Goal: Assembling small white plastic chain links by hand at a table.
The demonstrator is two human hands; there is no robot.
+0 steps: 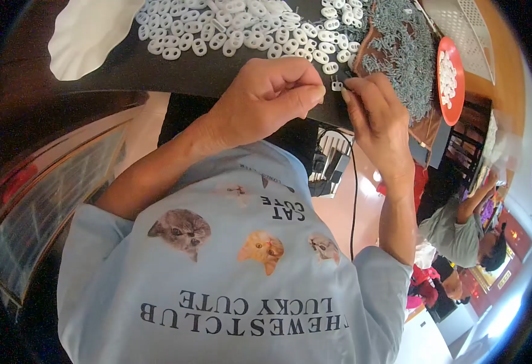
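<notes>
My left hand (272,94) is closed above the near edge of the dark table, thumb and forefinger pressed together. Whatever it pinches, if anything, is hidden or too small to name. My right hand (378,112) is also closed in a pinch, its fingertips beside a small white piece with dark prongs (337,85). A tiny dark thing shows at those fingertips, too small to make out. Beyond both hands spreads a heap of white oval plastic pieces with two holes (235,25). To the right lies a large pile of small grey, screw-like parts (402,67).
A white wavy-edged tray (87,39) stands at the far left. On the right are an orange-red plate (458,91) of small white pieces and a white perforated basket (457,24). A black cable (355,194) hangs below the table. Another person (460,233) is at the right.
</notes>
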